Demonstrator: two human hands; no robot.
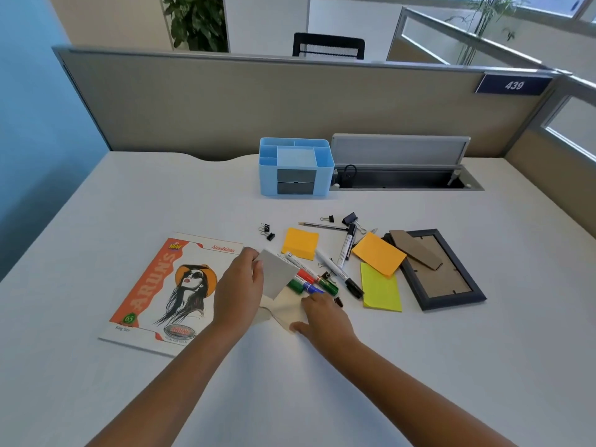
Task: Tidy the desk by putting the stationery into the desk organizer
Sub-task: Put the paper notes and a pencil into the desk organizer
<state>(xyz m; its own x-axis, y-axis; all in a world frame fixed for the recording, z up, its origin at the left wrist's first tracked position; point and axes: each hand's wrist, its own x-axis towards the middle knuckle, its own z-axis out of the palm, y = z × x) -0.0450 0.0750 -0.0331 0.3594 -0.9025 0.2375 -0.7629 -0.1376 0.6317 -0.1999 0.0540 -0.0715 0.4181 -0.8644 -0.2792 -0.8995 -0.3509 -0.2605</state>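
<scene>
At the lower left of the frame a notebook (167, 293) with an orange cover lies flat on the white desk (96, 221), its right edge just under the person's left hand (240, 285). That hand pinches the upper corner of a pale grey card (277, 275) between thumb and fingers and tips it up off the surface. Just to the right, the right hand (322, 312) rests with fairly straight fingers on a cream sheet (288, 309) beneath the card; whether it grips the sheet I cannot tell. Behind both hands a bundle of markers (309, 279) lies in a loose heap, red, green and blue caps touching, with small binder clips (267, 231) scattered near it. Further right come an orange pad of sticky notes (300, 243), a pencil (322, 225), another orange pad (379, 254), a yellow-green one (380, 287), and a dark picture frame (448, 279) lying face down.

The blue desk organizer (295, 167) stands well apart at upper centre, against the partition (225, 101), and its compartments look unfilled.

To my eye the sorting has barely begun: the paper pieces are being gathered first. The next move would call for lifting card and sheet together without dragging the markers, then carrying them up to the organizer's broad middle slot.
</scene>
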